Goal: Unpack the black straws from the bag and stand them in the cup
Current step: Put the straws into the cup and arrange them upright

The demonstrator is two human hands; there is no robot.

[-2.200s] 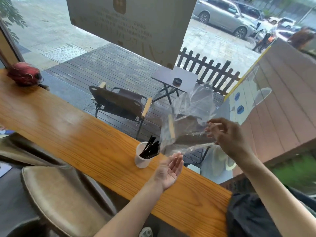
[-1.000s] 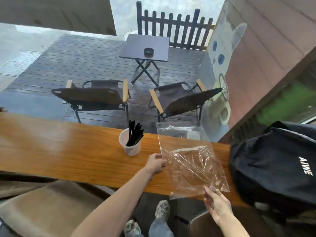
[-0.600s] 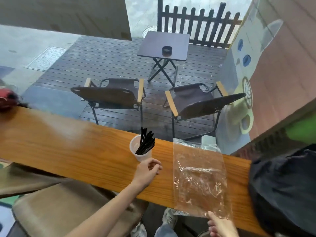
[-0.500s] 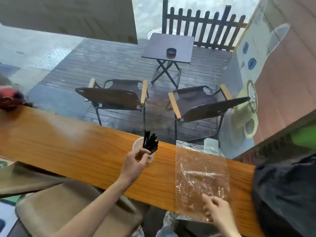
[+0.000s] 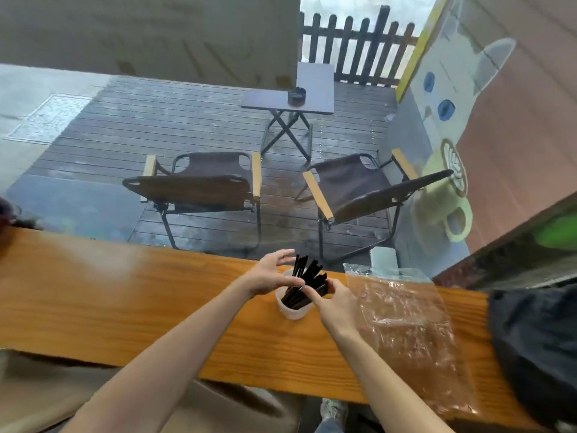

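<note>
A small white cup (image 5: 292, 310) stands on the wooden counter (image 5: 125, 301), with a bunch of black straws (image 5: 307, 276) leaning to the right in it. My left hand (image 5: 271, 273) curves around the left side of the straws, fingers apart, thumb near the cup's rim. My right hand (image 5: 334, 300) is at the cup's right side, thumb and forefinger closed on the straws' leaning tops. The clear plastic bag (image 5: 409, 332) lies flat and empty on the counter, right of the cup, with no hand on it.
A black backpack (image 5: 537, 348) sits on the counter's right end, touching the bag's edge. A tan padded stool (image 5: 46, 398) is below the counter at lower left. A window pane rises just behind the counter; the folding chairs and small table are outside.
My right hand let go of the bag, which now lies flat, and came over to the straws. My left hand opened around the cup. The view dropped and shifted left.
</note>
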